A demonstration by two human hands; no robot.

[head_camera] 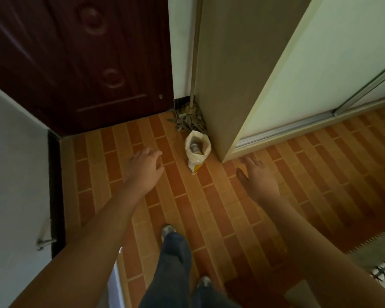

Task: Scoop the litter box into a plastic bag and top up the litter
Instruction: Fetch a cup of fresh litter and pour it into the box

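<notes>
We look down at a floor [211, 210] tiled in an orange and brown brick pattern, with both bare arms stretched out ahead of us. Our left hand [146, 166] hangs over the tiles with its fingers loosely bent and nothing in it. Our right hand [257, 176] is spread flat, fingers apart, and is also empty. Neither hand touches anything.

Between the two hands and a little farther off stands a white bag [197, 150]. It is upright on the floor with its mouth open, just beside the near corner of a tall cabinet [231, 74]. Something pale and rounded sits inside it, perhaps a container, but the light is too dim for us to say. A yellow patch shows at the bag's near bottom edge.

Behind the bag, in the far corner between wall and cabinet, a mop [189, 120] leans with its strands spread on the tiles. A dark red door [76, 58] fills the far left, and a pale sliding door [320, 63] runs along the right.

Near us we see dark trousers [171, 263] and two shoes: one forward [167, 230] and one closer [203, 282].
</notes>
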